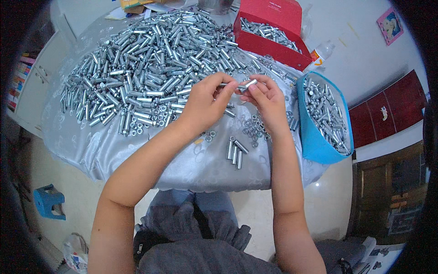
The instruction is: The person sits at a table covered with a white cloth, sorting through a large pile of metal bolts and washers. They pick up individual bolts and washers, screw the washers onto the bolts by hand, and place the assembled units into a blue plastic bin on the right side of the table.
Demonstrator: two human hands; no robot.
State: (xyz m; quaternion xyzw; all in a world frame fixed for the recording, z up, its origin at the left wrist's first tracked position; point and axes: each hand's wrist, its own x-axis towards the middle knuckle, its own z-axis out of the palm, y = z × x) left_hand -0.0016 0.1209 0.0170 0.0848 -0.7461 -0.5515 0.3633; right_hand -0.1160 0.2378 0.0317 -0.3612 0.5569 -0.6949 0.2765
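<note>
At the far lower left of the frame one blue plastic stool (49,201) stands on the floor, clear of the work. Above it, filling the upper left and centre, a heap of silvery metal sleeves (146,59) lies spread on the table's grey cloth (137,155), far too many to count; spread flat like this, single pieces are easy to pick off the near edge.

In the middle of the frame the left hand (205,107) and right hand (268,102) meet above the cloth. Both pinch one metal sleeve piece (244,85) by its ends, fingertips pressed together on it, probably so one hand steadies it while the other turns or fits a part; the joint itself is too small to make out.

Just below the hands, four finished-looking sleeves (235,152) lie side by side, and a small scatter of nuts (253,130) sits within easy reach of the right hand, uncounted.

To the right, one blue bag (315,137) leans open toward the person, full of the same pieces. At the upper right one red box (269,34) holds more, with one plastic bottle (319,55) beside it.
</note>
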